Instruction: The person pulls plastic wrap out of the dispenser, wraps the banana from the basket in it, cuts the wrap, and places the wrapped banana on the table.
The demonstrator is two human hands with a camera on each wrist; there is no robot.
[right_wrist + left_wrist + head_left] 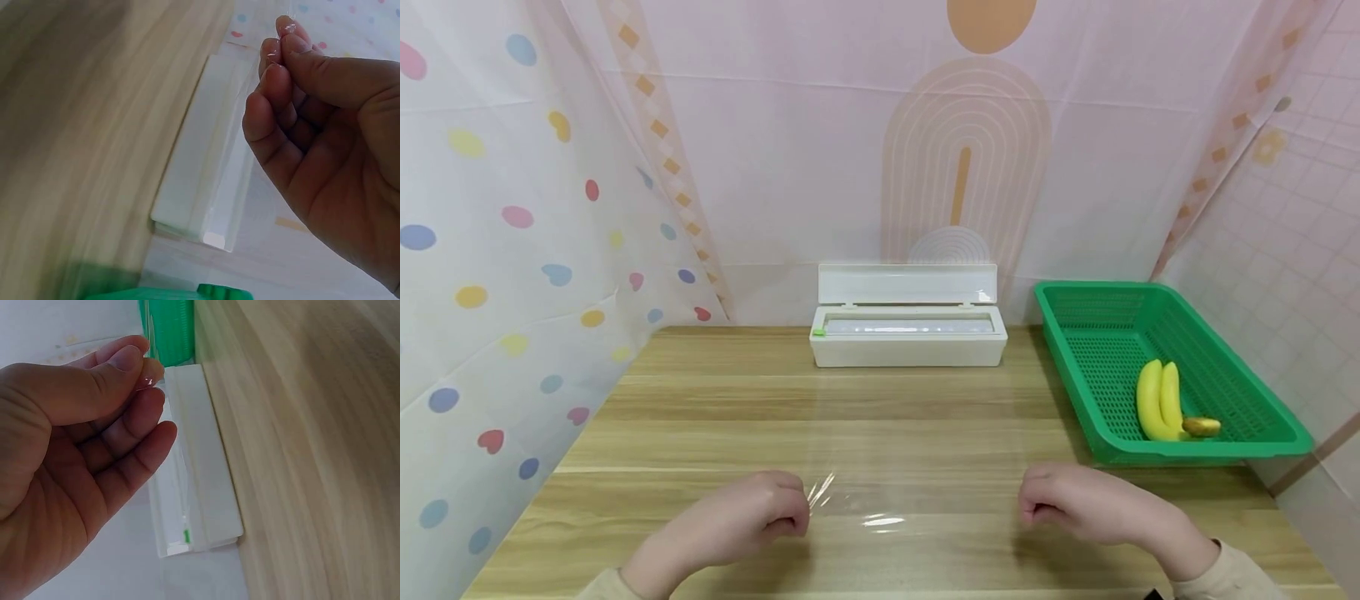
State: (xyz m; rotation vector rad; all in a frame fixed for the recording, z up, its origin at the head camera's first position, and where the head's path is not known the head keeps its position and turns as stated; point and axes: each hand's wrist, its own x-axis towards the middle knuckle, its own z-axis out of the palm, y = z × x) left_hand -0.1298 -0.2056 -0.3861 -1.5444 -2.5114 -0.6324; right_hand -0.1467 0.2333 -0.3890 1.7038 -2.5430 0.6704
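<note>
A sheet of clear plastic wrap [883,522] stretches between my two hands and back toward a white dispenser box [910,350] with its lid raised. My left hand [752,517] pinches the wrap's near left corner between thumb and forefinger, as the left wrist view also shows at the fingertips [150,372]. With thumb and fingers, my right hand [1086,510] pinches the near right corner. Inside the box lies a roll [910,326], and a small green slider [818,332] sits at the box's left end.
To the right stands a green plastic basket [1078,400] holding yellow bananas [1159,402]. Wood-grain tabletop [700,400] lies under everything. Patterned cloth [790,183] hangs behind the box and along both sides.
</note>
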